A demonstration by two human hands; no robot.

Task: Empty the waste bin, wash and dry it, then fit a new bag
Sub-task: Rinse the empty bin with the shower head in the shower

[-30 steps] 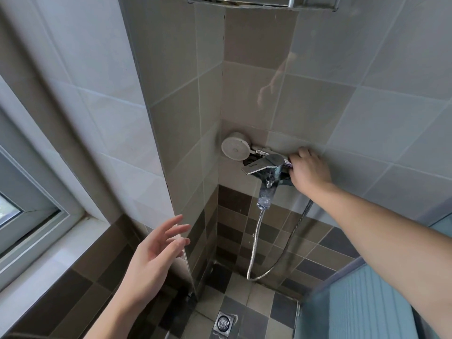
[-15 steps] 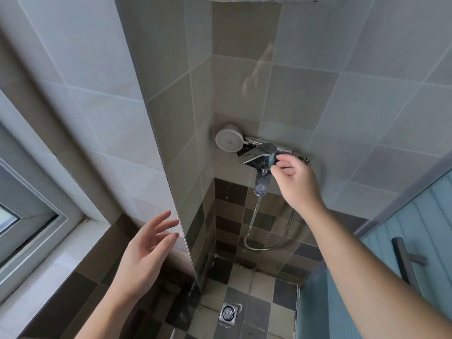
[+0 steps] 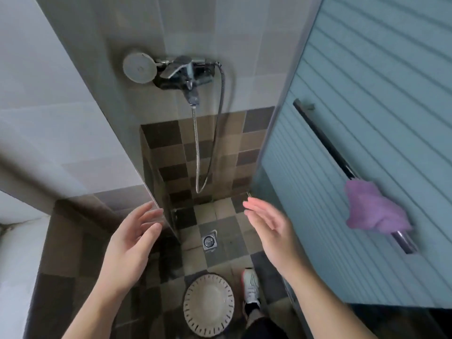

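A round white waste bin (image 3: 208, 304) with dark slits around its rim stands on the tiled shower floor at the bottom of the view, seen from above. My left hand (image 3: 129, 241) and my right hand (image 3: 271, 228) hover above the floor, palms facing each other, fingers straight, holding nothing. On the far wall, a chrome shower tap (image 3: 182, 69) carries a round white shower head (image 3: 140, 65) and a looping metal hose (image 3: 208, 148).
A floor drain (image 3: 209, 241) lies beyond the bin. A frosted ribbed door (image 3: 367, 118) stands at the right, a purple cloth (image 3: 374, 209) draped on its bar handle (image 3: 325, 145). A glass panel edge (image 3: 156, 192) rises on the left. My shoe (image 3: 250, 286) is beside the bin.
My right hand has let go of the tap and dropped down level with my left. The view has tilted down, bringing the bin and shoe into sight.
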